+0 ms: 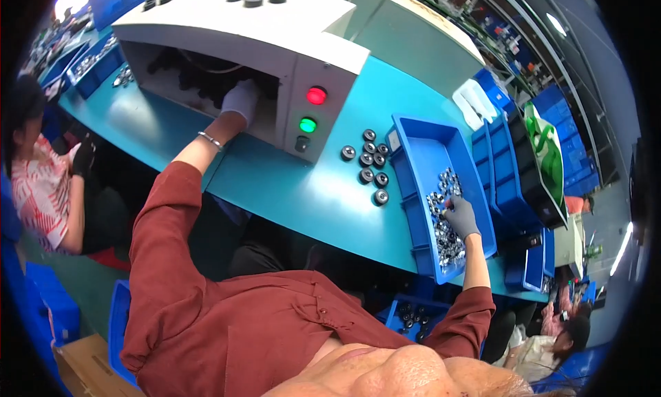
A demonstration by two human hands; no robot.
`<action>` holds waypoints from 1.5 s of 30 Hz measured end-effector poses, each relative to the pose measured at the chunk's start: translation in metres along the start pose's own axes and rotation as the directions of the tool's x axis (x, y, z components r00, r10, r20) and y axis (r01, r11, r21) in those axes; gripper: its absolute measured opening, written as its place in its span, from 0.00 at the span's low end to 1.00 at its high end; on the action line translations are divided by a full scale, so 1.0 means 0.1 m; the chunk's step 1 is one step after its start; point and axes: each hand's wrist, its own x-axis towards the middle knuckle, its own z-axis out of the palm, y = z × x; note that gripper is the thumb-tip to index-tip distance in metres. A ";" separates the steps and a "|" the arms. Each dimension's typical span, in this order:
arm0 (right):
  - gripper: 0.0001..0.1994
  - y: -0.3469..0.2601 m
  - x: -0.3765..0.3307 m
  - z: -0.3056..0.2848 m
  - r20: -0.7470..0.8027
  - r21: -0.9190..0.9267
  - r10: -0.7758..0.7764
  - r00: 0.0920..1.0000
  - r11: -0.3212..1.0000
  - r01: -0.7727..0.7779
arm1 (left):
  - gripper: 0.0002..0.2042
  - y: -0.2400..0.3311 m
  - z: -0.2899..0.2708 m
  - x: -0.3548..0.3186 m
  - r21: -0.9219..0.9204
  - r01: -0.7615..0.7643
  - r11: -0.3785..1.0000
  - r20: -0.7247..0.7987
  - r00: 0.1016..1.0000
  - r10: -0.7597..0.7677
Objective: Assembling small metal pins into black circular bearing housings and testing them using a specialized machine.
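My left hand (241, 99), in a white glove, reaches into the dark opening of a white machine (292, 87); its fingers are hidden in there, among dark shapes I cannot make out. In the blue bin (430, 139) on the right, my right hand (463, 216) wears a grey glove and points down into a heap of small shiny metal parts (451, 249). Its fingers are drawn together at the heap, and whatever they hold is too small to name. Between machine and bin, several black round parts with metal centres (367, 176) stand on the teal table (303, 197).
The machine's front carries a lit red button (316, 95) and a lit green one (307, 125). Black rings (253, 2) lie on its top. Stacked blue bins (506, 166) stand beyond the parts bin. A co-worker (48, 176) sits at the left. Below the table edge is another bin with black parts (411, 316).
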 end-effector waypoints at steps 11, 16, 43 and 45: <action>0.10 -0.30 -0.44 -0.29 -0.199 0.684 0.171 0.965 0.729 0.012 | 0.10 -0.30 -0.19 -0.35 -0.381 -0.086 0.921 -0.147 0.989 0.032; 0.11 -0.74 -0.87 -0.39 -0.237 0.889 0.193 0.952 0.439 0.132 | 0.12 -0.01 -0.77 -1.16 -0.778 0.125 0.616 0.066 0.991 -0.117; 0.17 -2.25 -0.92 0.76 -0.018 0.980 0.103 0.995 -0.194 0.038 | 0.25 1.83 -0.55 -2.31 -0.149 0.733 -0.664 0.459 0.646 0.610; 0.17 -2.28 -0.91 0.73 -0.003 0.979 0.115 0.993 -0.202 0.026 | 0.27 1.82 -0.53 -2.31 -0.146 0.738 -0.659 0.462 0.640 0.614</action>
